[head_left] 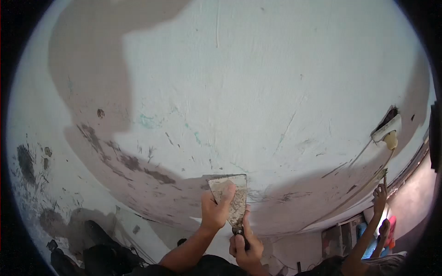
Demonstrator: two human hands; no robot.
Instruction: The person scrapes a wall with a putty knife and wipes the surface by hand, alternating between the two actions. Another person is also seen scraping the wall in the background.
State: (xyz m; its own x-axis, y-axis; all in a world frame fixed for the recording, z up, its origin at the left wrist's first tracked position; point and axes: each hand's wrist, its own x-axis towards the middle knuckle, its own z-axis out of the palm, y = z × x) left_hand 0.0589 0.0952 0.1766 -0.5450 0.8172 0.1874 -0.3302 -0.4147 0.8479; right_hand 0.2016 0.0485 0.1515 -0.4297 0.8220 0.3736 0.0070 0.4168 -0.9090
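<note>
Closest to me, I am seeing my right hand (pixel 246 246) wrapping fully round the dark handle of a broad, plaster-caked metal scraper (pixel 238 202), with the fingers closed tight on it. Just above it, my left hand (pixel 215 210) is clamping the blade. One finger is lying across the blade's face and the rest are curling round its left edge, so both hands are gripping the one tool.

The scraper is standing nearly upright, handle down. Its wide top edge is touching the pale, whitish-green plastered wall (pixel 258 92), right at the border of a grey-brown patch. Darker flecks and scratches are showing across the wall to the left.

Farther off on the right, another person's hand (pixel 380 193) is reaching up to the wall, holding something thin that I cannot make out. Above that hand, a white socket fitting (pixel 387 129) is hanging off the wall, with a thin pale cable (pixel 352 197) running down from it.
</note>
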